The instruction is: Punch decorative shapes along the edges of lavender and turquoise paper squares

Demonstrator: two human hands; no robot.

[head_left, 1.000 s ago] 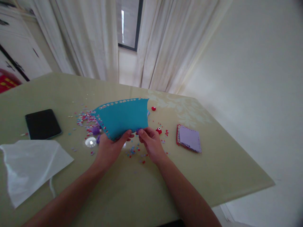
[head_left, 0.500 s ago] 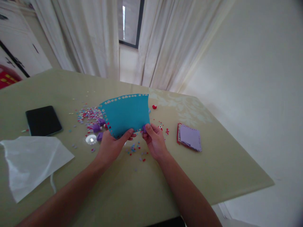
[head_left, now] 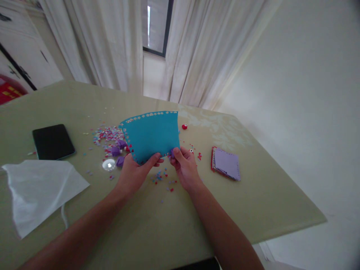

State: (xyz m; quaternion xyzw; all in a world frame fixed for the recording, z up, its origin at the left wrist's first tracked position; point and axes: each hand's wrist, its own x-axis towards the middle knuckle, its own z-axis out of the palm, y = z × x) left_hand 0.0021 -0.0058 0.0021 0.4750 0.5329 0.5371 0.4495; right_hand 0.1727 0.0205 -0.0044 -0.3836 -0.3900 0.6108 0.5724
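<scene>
A blue sheet of paper (head_left: 152, 133) stands tilted above the table, with rows of small cut-out shapes along its top, left and part of its lower edge. My left hand (head_left: 135, 174) pinches the lower edge, thumb in front. At the lower right corner, my right hand (head_left: 185, 170) is closed around a small purple paper punch (head_left: 172, 153), mostly hidden by the fingers. Several more purple punches (head_left: 115, 151) lie left of the paper. Colourful paper confetti (head_left: 108, 134) is heaped behind them, and loose bits (head_left: 159, 175) lie scattered below the hands.
To the right lies a stack of small paper sheets (head_left: 225, 164), lilac on top. Two small red pieces with white spots, one a red piece (head_left: 184, 126) behind the paper, sit nearby. At left are a dark tablet (head_left: 53, 141), a white cloth-like sheet (head_left: 45, 195) and a clear round lid (head_left: 108, 165).
My right hand and the purple punch have shifted right along the paper's lower edge to its corner. More cut-outs show along that edge. In the last half second both hands stay nearly still.
</scene>
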